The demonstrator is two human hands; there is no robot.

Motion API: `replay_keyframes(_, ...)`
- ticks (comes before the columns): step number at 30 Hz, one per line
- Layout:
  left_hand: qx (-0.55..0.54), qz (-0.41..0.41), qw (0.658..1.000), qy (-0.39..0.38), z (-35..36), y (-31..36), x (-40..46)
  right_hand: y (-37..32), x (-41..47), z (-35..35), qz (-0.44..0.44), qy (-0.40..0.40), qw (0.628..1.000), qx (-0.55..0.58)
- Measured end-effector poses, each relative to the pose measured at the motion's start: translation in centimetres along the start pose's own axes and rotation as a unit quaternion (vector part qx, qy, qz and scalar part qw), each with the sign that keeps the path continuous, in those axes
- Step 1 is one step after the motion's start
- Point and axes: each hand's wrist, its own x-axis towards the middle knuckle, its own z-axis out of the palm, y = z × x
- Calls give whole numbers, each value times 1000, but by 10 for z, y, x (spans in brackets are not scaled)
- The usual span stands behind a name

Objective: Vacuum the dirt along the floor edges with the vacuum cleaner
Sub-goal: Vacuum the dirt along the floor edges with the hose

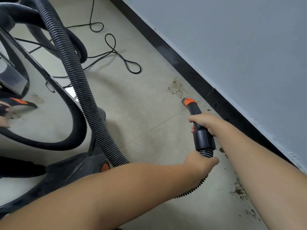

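Note:
My right hand grips the black vacuum nozzle around its middle. Its orange-collared tip points at the floor beside the black baseboard. My left hand holds the ribbed black hose just behind the nozzle's rear end. A patch of brown dirt lies on the floor just ahead of the tip. More dirt crumbs are scattered along the baseboard beside my right forearm. The hose loops back to the shiny vacuum cleaner body at the left.
A thin black power cord lies in loops on the grey tiled floor ahead. The vacuum's black base with an orange wheel stands close to my left arm. A pale grey wall rises above the baseboard on the right.

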Motion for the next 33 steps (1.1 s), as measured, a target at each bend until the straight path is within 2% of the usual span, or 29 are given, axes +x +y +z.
replay_keyframes(12, -106, 16, 993, 56, -39, 36, 42, -72, 43, 26, -40, -35, 998, -32)
replay_keyframes(17, -99, 24, 992, 72, -46, 44, 53, -82, 56, 26, -37, -34, 998, -29)
replay_keyframes(21, -92, 20, 994, 63, -38, 43, 48, -74, 56, 16, -28, -35, 999, -28)
replay_keyframes(33, 34, -3, 999, 5, 9, 7, 2, 4, 2, -13, -9, -4, 1000, 4)
